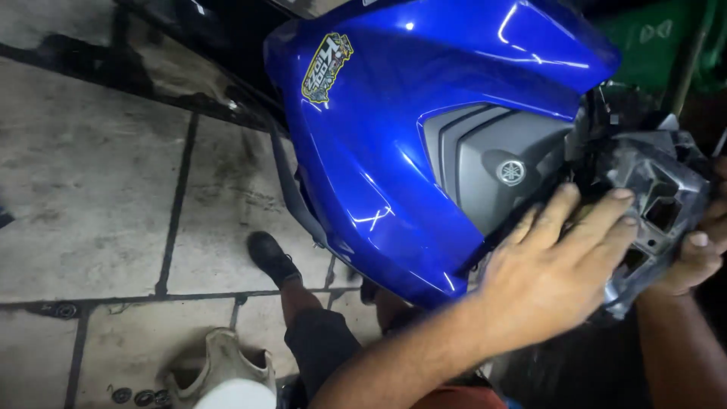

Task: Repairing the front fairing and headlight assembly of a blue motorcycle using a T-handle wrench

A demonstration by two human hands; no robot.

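Observation:
A glossy blue motorcycle fairing (394, 144) with a grey inset panel (485, 159) fills the middle of the view. At its right end sits a black plastic frame (655, 182) with open cut-outs. My left hand (556, 265) lies flat, fingers spread, across the lower edge of the grey panel and onto the black frame. At the right edge of the view my right hand (697, 257) grips the frame from below, and part of it is hidden behind the frame.
Stained floor tiles (91, 182) lie below and to the left. My leg and black shoe (271, 257) stand under the fairing. Small round metal parts (140, 396), a worn cream cover (219, 363) and a white round object (235, 395) sit at the bottom left. Something green (659, 38) is at the top right.

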